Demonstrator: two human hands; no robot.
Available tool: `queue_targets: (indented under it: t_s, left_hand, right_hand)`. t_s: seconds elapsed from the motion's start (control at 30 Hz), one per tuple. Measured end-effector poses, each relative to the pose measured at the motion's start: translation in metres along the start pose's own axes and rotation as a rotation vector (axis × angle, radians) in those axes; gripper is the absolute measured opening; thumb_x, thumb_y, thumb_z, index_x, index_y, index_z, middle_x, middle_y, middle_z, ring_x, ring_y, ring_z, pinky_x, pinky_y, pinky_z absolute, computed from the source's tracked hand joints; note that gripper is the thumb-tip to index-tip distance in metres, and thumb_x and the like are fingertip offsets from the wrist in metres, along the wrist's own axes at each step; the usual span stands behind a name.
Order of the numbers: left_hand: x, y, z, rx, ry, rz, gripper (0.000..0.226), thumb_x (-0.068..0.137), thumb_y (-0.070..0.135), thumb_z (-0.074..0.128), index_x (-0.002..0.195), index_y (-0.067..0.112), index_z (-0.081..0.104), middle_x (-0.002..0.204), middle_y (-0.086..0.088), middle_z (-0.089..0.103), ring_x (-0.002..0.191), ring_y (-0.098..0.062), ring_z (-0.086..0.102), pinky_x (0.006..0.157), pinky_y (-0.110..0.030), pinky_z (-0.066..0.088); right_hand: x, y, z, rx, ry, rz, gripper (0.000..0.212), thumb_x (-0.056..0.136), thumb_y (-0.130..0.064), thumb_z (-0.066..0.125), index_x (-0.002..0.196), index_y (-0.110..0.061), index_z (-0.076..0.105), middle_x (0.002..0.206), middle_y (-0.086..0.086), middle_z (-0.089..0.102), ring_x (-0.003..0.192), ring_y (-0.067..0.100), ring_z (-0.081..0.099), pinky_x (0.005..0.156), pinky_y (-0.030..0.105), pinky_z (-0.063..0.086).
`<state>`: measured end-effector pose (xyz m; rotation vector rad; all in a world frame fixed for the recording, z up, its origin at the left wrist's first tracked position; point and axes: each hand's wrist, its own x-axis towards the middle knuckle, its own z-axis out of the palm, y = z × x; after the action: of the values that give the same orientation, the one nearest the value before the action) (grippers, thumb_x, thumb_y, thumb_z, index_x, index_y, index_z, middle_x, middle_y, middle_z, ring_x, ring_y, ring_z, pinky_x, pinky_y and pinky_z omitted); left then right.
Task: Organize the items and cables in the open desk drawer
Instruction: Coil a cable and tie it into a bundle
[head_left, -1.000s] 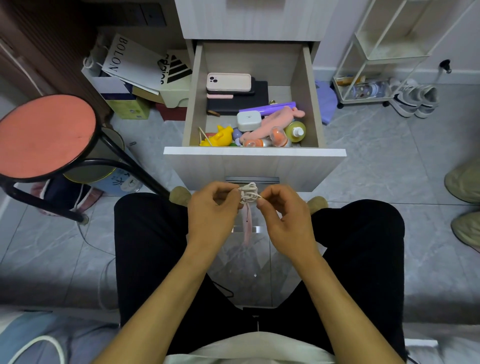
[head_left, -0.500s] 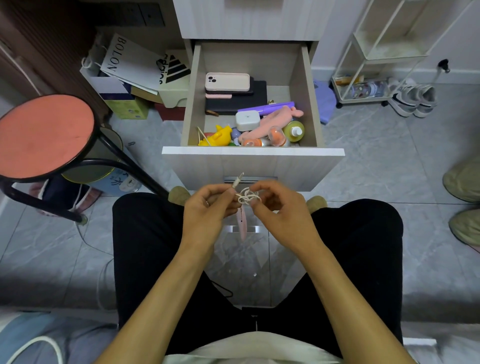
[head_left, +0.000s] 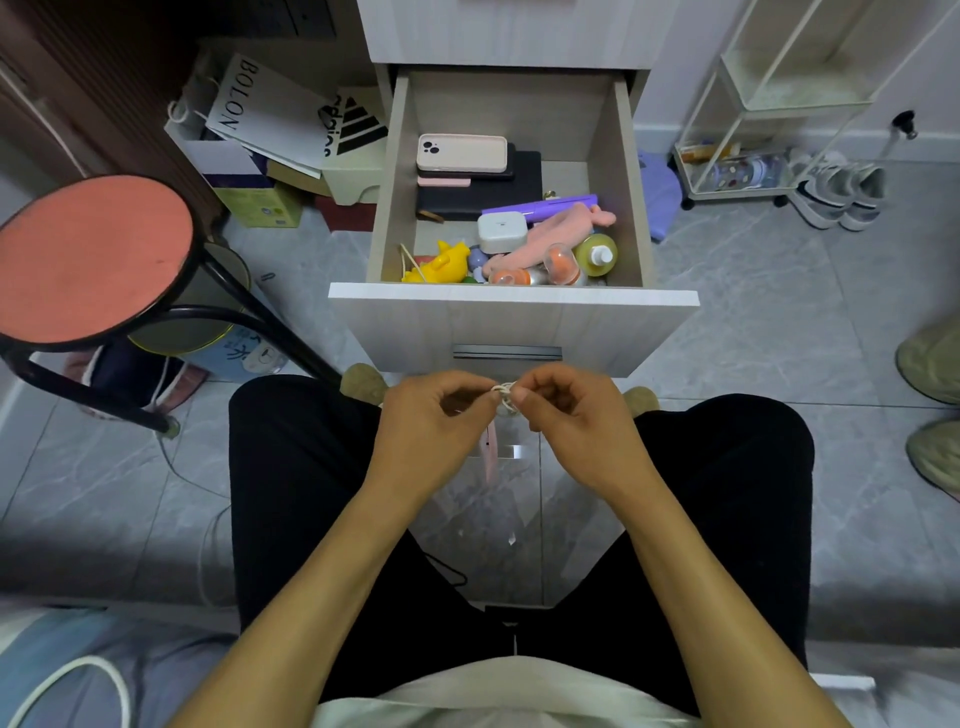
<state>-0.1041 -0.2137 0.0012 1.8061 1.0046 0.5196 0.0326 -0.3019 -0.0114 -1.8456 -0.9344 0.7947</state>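
Head view, starting at the fingertips: the left hand (head_left: 441, 415) and the right hand (head_left: 569, 415) meet just in front of the drawer's face, each pinching one side of a small coiled white cable (head_left: 505, 397). Both sets of fingers are curled in around that little bundle, thumb against forefinger. A pale pink strip (head_left: 491, 449) hangs straight down from the coil between the knees; whether it is a tie or part of the cable is too small to tell.

Beyond the hands, the open drawer (head_left: 511, 296) holds the other items: a pink phone (head_left: 461, 153) stacked on dark cases at the back, a white earbud case (head_left: 501, 232), a purple pen (head_left: 540, 205), a pink cloth (head_left: 556, 234), a yellow toy (head_left: 439, 262), a small bottle (head_left: 600, 254) and orange capsules crowded along the front.

The cable appears to be mid-wrap, and the risk lies in the grip: such a tight coil held only by fingertips could spring loose if either pinch slackens, undoing the loops. The hanging strip could also slip out and drop to the floor. Set down among the crowded front items, the bundle may snag or unwind.
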Motion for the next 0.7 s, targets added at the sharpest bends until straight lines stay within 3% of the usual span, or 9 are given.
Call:
queue_targets:
  t_s: [0.13, 0.27, 0.37, 0.47, 0.57, 0.7]
  left_hand:
    - [0.002, -0.002, -0.003, -0.009, -0.007, -0.003, 0.01, 0.089, 0.019, 0.07, 0.095, 0.019, 0.078, 0.078, 0.014, 0.073, 0.067, 0.001, 0.066, 0.061, -0.014, 0.051]
    - [0.004, 0.0, -0.005, 0.056, -0.016, 0.062, 0.008, 0.09, 0.017, 0.069, 0.093, 0.018, 0.077, 0.077, 0.016, 0.071, 0.069, 0.002, 0.065, 0.064, -0.009, 0.049]
    - [0.005, 0.001, -0.002, 0.024, 0.014, 0.06, 0.007, 0.089, 0.015, 0.07, 0.089, 0.018, 0.076, 0.076, 0.013, 0.072, 0.072, -0.001, 0.067, 0.067, -0.013, 0.052]
    - [0.007, 0.001, 0.0, -0.176, 0.058, -0.097, 0.008, 0.09, 0.013, 0.068, 0.086, 0.014, 0.075, 0.074, 0.006, 0.073, 0.071, -0.007, 0.069, 0.06, -0.017, 0.051]
    - [0.011, 0.0, 0.002, -0.39, 0.092, -0.274, 0.009, 0.092, 0.01, 0.065, 0.089, 0.008, 0.073, 0.081, -0.001, 0.075, 0.08, -0.013, 0.072, 0.07, -0.026, 0.057]
    - [0.012, -0.003, 0.008, -0.378, 0.115, -0.311, 0.007, 0.091, 0.017, 0.067, 0.088, 0.018, 0.073, 0.088, 0.002, 0.074, 0.089, -0.015, 0.07, 0.076, -0.032, 0.06]
  right_hand:
    - [0.004, 0.0, -0.004, -0.233, 0.056, -0.213, 0.007, 0.088, -0.028, 0.069, 0.091, -0.023, 0.072, 0.084, -0.009, 0.067, 0.078, 0.005, 0.059, 0.069, 0.012, 0.048]
    - [0.016, 0.0, -0.009, -0.564, 0.071, -0.58, 0.018, 0.084, -0.027, 0.067, 0.092, -0.014, 0.075, 0.089, 0.001, 0.067, 0.079, 0.017, 0.062, 0.066, 0.027, 0.053]
    - [0.02, -0.003, -0.008, -0.644, 0.122, -0.701, 0.017, 0.081, -0.025, 0.068, 0.086, -0.011, 0.076, 0.084, 0.004, 0.069, 0.072, 0.02, 0.064, 0.06, 0.03, 0.056]
    - [0.018, -0.004, -0.004, -0.482, 0.205, -0.64, 0.014, 0.08, -0.021, 0.071, 0.087, -0.01, 0.076, 0.084, 0.004, 0.071, 0.073, 0.016, 0.065, 0.064, 0.029, 0.057]
    - [0.011, -0.004, 0.006, -0.251, 0.238, -0.49, 0.007, 0.081, -0.015, 0.074, 0.087, -0.012, 0.075, 0.083, -0.004, 0.069, 0.077, 0.005, 0.06, 0.071, 0.016, 0.051]
    - [0.005, -0.004, 0.016, -0.064, 0.216, -0.28, 0.013, 0.084, -0.011, 0.071, 0.084, -0.022, 0.065, 0.081, -0.017, 0.058, 0.079, 0.0, 0.058, 0.069, 0.007, 0.046]
